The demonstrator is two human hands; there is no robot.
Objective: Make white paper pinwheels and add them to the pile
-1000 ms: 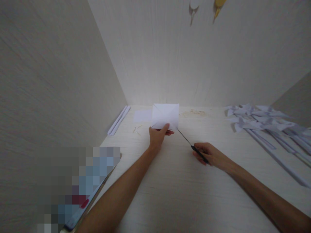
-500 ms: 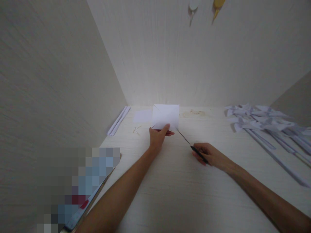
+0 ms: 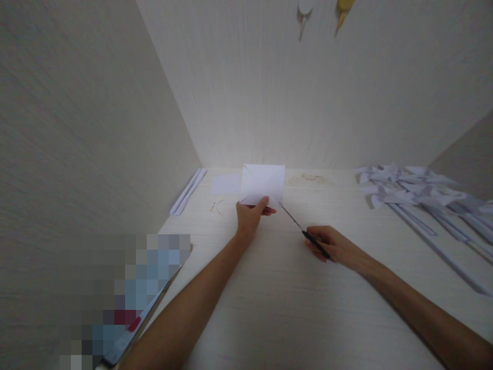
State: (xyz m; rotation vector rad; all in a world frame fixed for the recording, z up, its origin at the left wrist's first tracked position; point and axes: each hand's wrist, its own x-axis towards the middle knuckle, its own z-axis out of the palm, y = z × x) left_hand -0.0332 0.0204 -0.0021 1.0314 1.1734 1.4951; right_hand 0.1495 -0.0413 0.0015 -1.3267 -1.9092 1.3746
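My left hand (image 3: 249,218) grips a white square of paper (image 3: 263,182) by its lower edge, thumb on top and fingers beneath. Faint diagonal lines run in from some of the paper's corners. In my right hand (image 3: 326,245) is a pair of black-handled scissors (image 3: 295,222), fingers wrapped round the handles. The narrow blades point up and left, with their tips at the paper's lower right corner. Whether the blades are apart I cannot tell.
Another white paper piece (image 3: 225,184) and small thin scraps (image 3: 216,206) lie left. Rolled white paper (image 3: 188,191) rests by the left wall. Several paper pinwheel-like shapes on sticks (image 3: 408,187) lie right. Hooks (image 3: 305,7) hang on the back wall. A pixelated object (image 3: 154,277) stands at lower left.
Almost nothing differs. Both hands, the paper and the scissors stay in nearly the same place, with only a tiny shift of the view.
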